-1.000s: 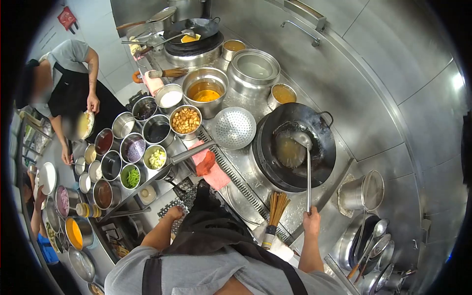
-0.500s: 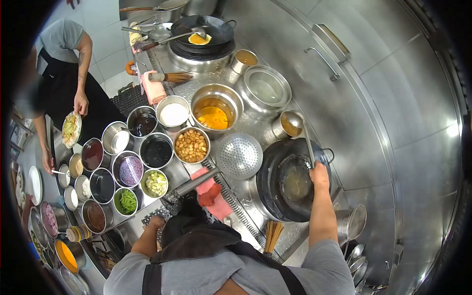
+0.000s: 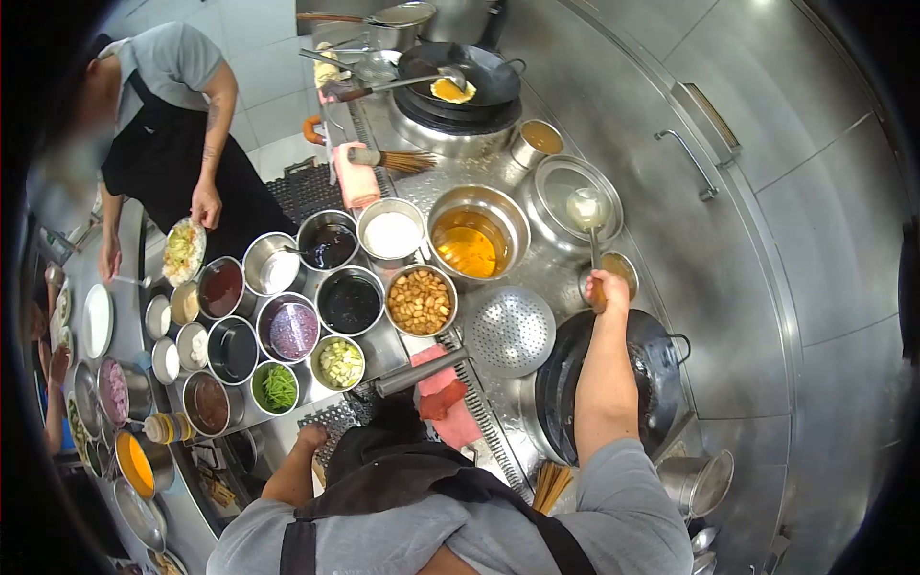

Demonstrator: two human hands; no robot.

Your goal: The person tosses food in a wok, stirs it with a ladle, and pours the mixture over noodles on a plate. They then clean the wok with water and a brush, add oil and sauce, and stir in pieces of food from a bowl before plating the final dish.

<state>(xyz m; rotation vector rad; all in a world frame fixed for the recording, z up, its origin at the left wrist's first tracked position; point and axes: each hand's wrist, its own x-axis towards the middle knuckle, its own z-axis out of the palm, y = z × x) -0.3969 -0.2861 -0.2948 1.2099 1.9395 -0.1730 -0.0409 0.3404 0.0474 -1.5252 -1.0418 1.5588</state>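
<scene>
My right hand [image 3: 606, 287] is wrapped around the wooden handle of a ladle [image 3: 593, 245]. The ladle's bowl hangs over a wide steel pot of clear liquid [image 3: 556, 182], and the hand overlaps a small steel pot of brown liquid [image 3: 624, 269]. Below my right forearm sits a black wok [image 3: 661, 369] on the stove, partly covered by the arm. My left hand [image 3: 312, 438] is low at the counter's front edge, beside a dark perforated mat [image 3: 326, 418]; its fingers are mostly hidden.
A perforated strainer [image 3: 510, 332] lies left of the wok, near a pot of yellow oil [image 3: 470, 251] and a pot of browned cubes [image 3: 422, 300]. Several seasoning containers fill the counter to the left. Another person [image 3: 206, 144] holds a plate of food [image 3: 184, 251]. A second wok [image 3: 479, 86] stands beyond.
My right hand has moved the ladle away from the wok and small pot toward the wide pot of clear liquid. The view has shifted; the other person still holds the plate.
</scene>
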